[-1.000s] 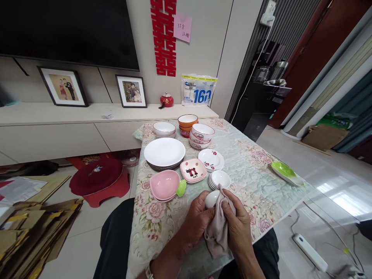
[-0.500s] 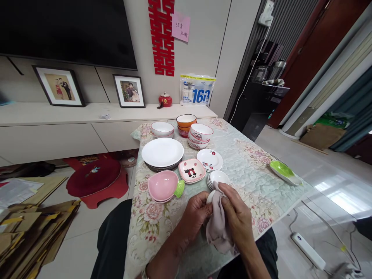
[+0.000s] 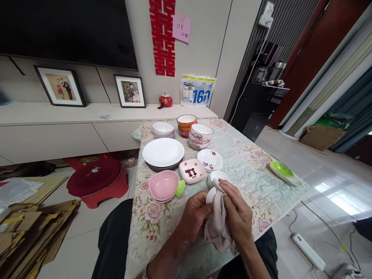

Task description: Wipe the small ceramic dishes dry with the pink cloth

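Gripping a small white dish (image 3: pixel 210 195) with the left fingers (image 3: pixel 205 209), pressing a pinkish cloth (image 3: pixel 218 224) against it with the right fingers (image 3: pixel 229 201), above the desk (image 3: pixel 171 248), just beside stacked white bowls (image 3: pixel 218 176).

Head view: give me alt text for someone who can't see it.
The left hand holds a small white dish, the right hand a pinkish cloth against it, above a floral tablecloth. Stacked bowls and plates stand beyond.
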